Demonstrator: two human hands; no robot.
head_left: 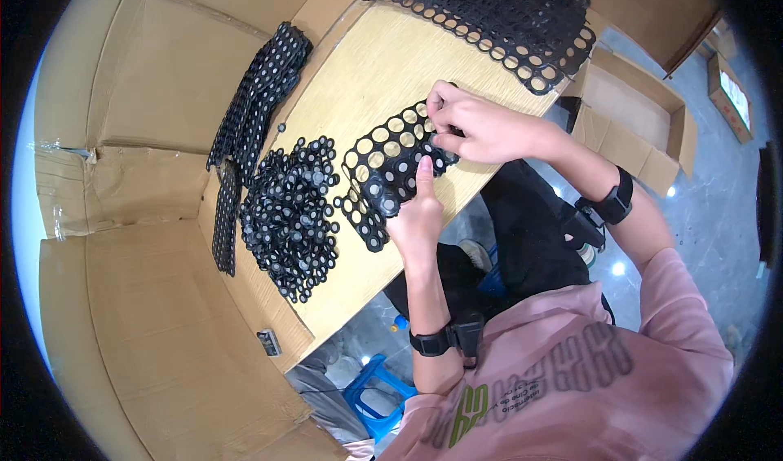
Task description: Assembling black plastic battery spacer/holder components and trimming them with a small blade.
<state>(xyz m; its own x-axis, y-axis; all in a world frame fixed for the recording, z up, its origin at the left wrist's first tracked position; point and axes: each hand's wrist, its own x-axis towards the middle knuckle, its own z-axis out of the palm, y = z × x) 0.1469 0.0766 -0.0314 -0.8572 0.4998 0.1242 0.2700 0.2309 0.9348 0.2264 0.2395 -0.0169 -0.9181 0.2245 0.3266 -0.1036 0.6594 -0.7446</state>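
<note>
A black perforated sheet with rows of round holes lies on the table in front of me. Its nearer rows carry round black pieces with pale centres. My left hand grips the sheet's near side, thumb stretched out on top and the other fingers mostly hidden. At the sheet's far right end, my right hand is closed in a pinch over the holes; whatever sits between its fingertips is too small to make out. Left of the sheet is a heap of small round black pieces with pale centres.
Stacked black perforated sheets cover the far end of the wooden table. Filled black strips lean by the cardboard wall at left. An open cardboard box stands at right, a blue stool below the table.
</note>
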